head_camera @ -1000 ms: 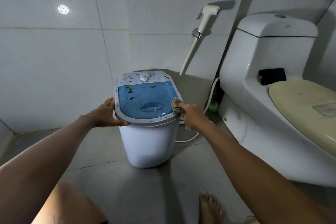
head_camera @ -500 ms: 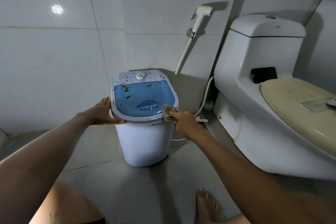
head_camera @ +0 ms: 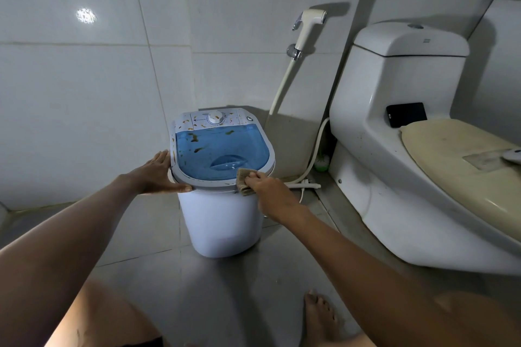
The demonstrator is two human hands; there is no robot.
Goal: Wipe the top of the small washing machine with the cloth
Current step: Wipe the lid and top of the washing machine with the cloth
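A small white washing machine (head_camera: 222,222) stands on the floor with a clear blue lid (head_camera: 222,149) and a grey rim. Brown smears dot the lid and the control panel at the back. My right hand (head_camera: 267,189) presses a folded beige cloth (head_camera: 244,181) against the front right of the rim. My left hand (head_camera: 158,175) grips the machine's front left edge, thumb along the rim.
A white toilet (head_camera: 394,177) with a cream seat cover stands to the right, a black phone (head_camera: 406,114) resting on it. A bidet sprayer (head_camera: 307,27) and hose hang on the tiled wall behind. A plug and cord (head_camera: 304,186) lie on the floor. My bare foot (head_camera: 321,315) is below.
My right hand has slid the cloth from the lid's right edge round to the front right of the rim. My left hand keeps its hold on the machine.
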